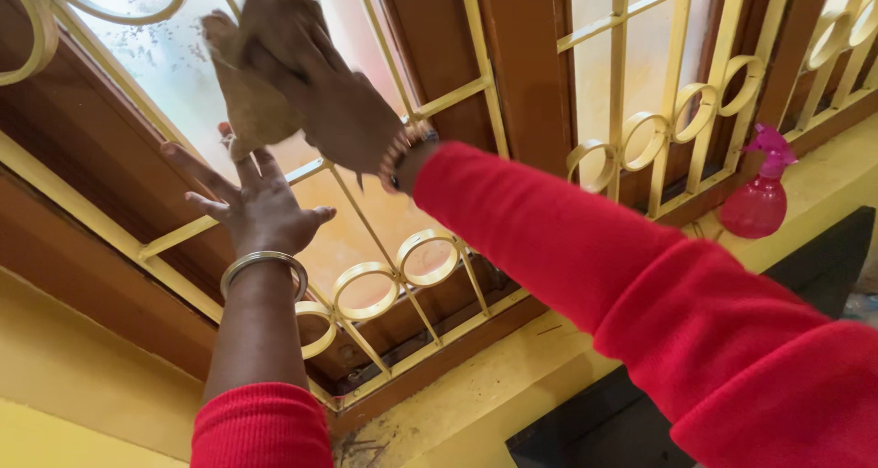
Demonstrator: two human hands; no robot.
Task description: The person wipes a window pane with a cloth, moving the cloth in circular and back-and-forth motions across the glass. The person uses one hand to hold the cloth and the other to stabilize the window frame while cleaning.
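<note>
My right hand [315, 84] reaches up through the yellow metal window grille [402, 271] and presses a brownish cloth [251, 102] against the frosted window pane [165, 52]. The cloth hangs down below the fingers. My left hand [256, 203], with a metal bangle on the wrist, is spread flat with fingers apart against the grille just below the cloth, its fingertips close to the cloth's lower edge. Both arms wear red sleeves.
A pink spray bottle [759, 194] stands on the yellow sill [823, 171] at the right, beside the brown wooden window frame [526, 66]. A dark object [805, 267] lies below the sill. The sill surface near the bottom looks dusty and scuffed.
</note>
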